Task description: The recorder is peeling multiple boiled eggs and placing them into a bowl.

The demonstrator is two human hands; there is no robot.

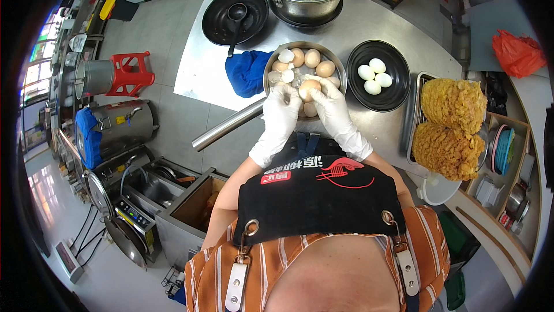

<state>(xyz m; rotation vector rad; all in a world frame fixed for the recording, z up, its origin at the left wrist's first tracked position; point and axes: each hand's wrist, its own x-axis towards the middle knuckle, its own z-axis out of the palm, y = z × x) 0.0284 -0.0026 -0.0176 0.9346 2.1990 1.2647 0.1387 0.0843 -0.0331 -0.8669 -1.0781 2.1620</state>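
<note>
My right hand, in a white glove, holds a brown egg over a steel long-handled pan. The fingers of my left hand, gloved too, are bent together at the egg's left side; whether they pinch shell is hidden. Several brown eggs lie in the pan, along with pieces of broken shell. The pan's handle points to the lower left. Right of the pan, several peeled white eggs sit on a black round plate.
A blue cloth lies left of the pan. Behind are a black bowl with a black ladle and a lidded steel pot. Golden fried food is piled on a metal tray at right. A red stool stands on the floor.
</note>
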